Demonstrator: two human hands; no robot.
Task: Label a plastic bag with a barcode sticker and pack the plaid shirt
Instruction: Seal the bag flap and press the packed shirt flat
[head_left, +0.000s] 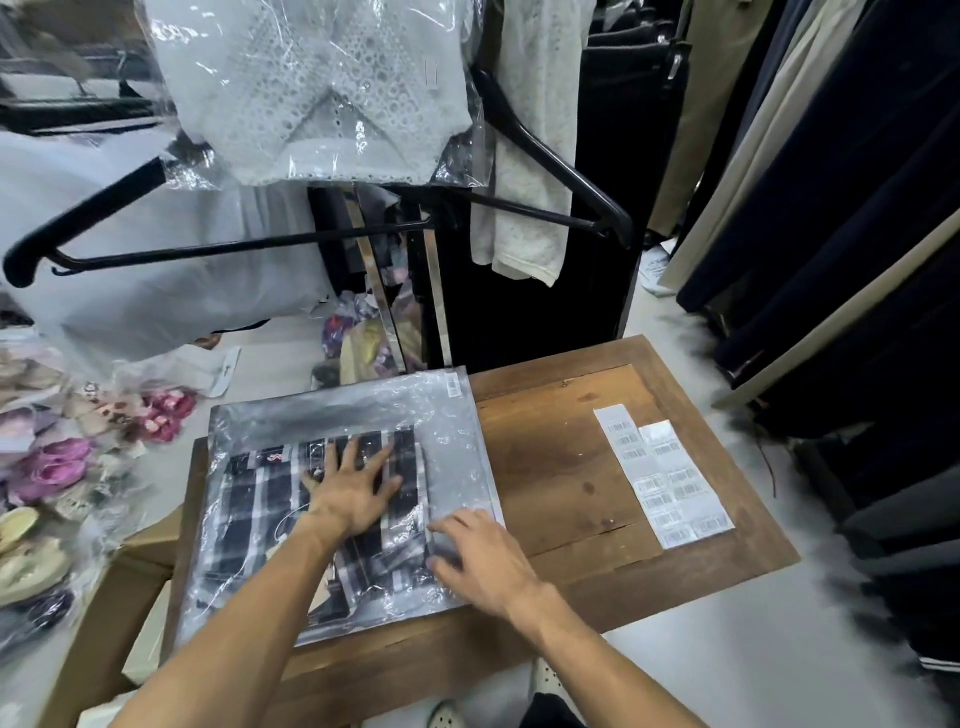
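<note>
Plaid shirt (270, 519), folded, black-white check, inside clear plastic bag (457, 457), lower centre of frame, flat on wooden table (561, 467). Small barcode sticker (453, 385) on bag's upper right corner. Left hand (353, 493) flat, fingers spread, pressing bag over shirt; grasping nothing. Right hand (478, 556) on bag's right part beside shirt edge, fingers curled down onto plastic; pinch or mere press, cannot tell. Barcode label sheet (665, 483) right of bag, apart. Black hanger (550, 156) with bagged white lace top (322, 88), upper frame.
</note>
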